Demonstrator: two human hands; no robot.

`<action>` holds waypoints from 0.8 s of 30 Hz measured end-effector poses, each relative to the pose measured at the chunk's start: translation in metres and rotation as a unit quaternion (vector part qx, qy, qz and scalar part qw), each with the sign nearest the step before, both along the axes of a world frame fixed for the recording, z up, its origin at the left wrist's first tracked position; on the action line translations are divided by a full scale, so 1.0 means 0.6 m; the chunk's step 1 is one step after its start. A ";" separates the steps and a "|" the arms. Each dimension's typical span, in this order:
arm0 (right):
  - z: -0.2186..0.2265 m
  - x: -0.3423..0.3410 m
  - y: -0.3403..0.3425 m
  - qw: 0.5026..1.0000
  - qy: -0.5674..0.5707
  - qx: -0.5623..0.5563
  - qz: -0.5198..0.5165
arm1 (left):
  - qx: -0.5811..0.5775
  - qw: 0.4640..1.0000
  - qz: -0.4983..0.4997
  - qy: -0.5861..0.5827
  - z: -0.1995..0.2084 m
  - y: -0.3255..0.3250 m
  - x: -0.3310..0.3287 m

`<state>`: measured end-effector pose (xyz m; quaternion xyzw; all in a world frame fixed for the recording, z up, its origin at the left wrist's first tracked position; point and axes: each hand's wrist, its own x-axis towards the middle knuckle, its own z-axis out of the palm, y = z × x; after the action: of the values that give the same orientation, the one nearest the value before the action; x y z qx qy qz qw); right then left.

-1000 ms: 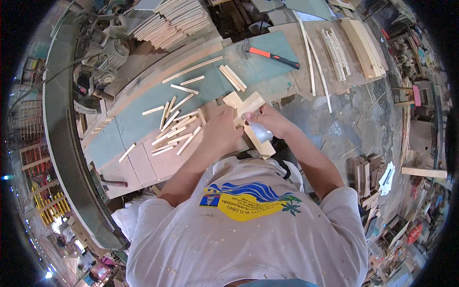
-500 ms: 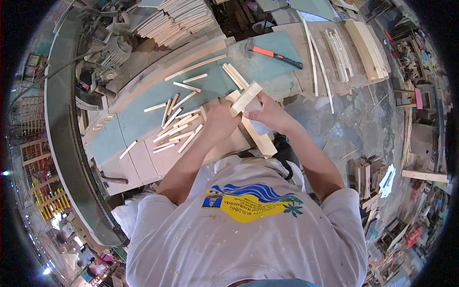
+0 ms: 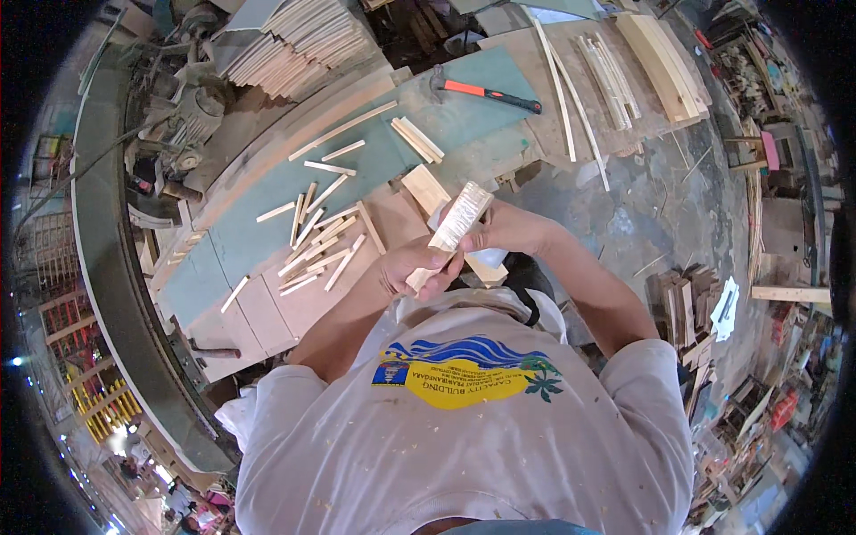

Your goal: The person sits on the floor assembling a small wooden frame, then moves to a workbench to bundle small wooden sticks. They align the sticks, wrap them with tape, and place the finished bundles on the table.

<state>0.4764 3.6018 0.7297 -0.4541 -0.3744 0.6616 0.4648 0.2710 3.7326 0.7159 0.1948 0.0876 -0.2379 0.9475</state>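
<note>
Just in front of my chest, both hands grip a short, pale wooden block (image 3: 462, 217), tilted so its rough, streaky face shows. My left hand (image 3: 419, 269) is closed round its near end. Around its far right side my right hand (image 3: 506, 228) is closed, some fingers hidden behind the wood. Beneath the hands lies a wider light board (image 3: 425, 188), partly covered by them and the block. Something whitish shows under my right hand, too covered to name. Several thin wooden sticks (image 3: 318, 250) lie scattered to the left of my hands.
A hammer (image 3: 486, 91) with an orange and black handle lies on the green bench top (image 3: 250, 209). A small bundle of sticks (image 3: 416, 140) sits beyond the hands. Planks (image 3: 662, 67) and long strips (image 3: 571, 98) are at the far right, stacked slats (image 3: 299, 45) at the far left.
The block has come nearer my chest and turned, showing its streaky face. My left hand has shifted down to its near end. The bench view has slid slightly left and up.
</note>
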 end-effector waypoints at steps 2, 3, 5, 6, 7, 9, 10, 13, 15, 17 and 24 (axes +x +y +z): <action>-0.006 0.000 -0.003 0.999 -0.043 -0.011 -0.022 | 0.110 0.992 0.013 0.064 0.015 0.002 0.006; -0.008 0.001 -0.004 0.997 -0.065 -0.016 -0.032 | 0.165 0.981 0.020 0.095 0.023 0.002 0.009; -0.002 0.002 0.001 0.993 -0.069 -0.075 -0.064 | 0.564 0.822 0.079 0.028 0.025 0.010 0.017; 0.003 0.003 0.005 0.989 -0.072 -0.104 -0.079 | 0.727 0.679 0.103 -0.007 0.027 0.012 0.020; 0.014 0.000 0.013 0.986 -0.093 -0.113 -0.083 | 0.795 0.600 0.086 0.016 0.038 -0.002 0.022; 0.038 -0.009 0.034 0.979 -0.134 -0.129 -0.083 | 0.874 0.476 0.062 0.073 0.056 -0.034 0.032; 0.037 -0.012 0.037 0.975 -0.178 -0.103 -0.086 | 0.890 0.440 0.054 0.103 0.057 -0.040 0.038; 0.013 -0.035 0.035 0.963 -0.251 -0.051 -0.086 | 0.826 0.532 0.076 0.169 0.016 -0.016 0.032; -0.004 -0.033 0.026 0.966 -0.235 -0.060 -0.084 | 0.748 0.641 0.085 0.151 0.013 -0.004 0.016; -0.007 -0.025 0.012 0.979 -0.182 -0.044 -0.077 | 0.539 0.822 0.056 0.174 0.032 -0.010 0.012; 0.016 -0.005 0.002 0.999 -0.037 0.007 0.023 | 0.062 0.995 0.029 0.066 0.021 -0.024 -0.002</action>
<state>0.4735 3.6030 0.7393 -0.4662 -0.4062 0.6523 0.4384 0.2695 3.7182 0.7285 0.2350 0.1698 -0.2169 0.9321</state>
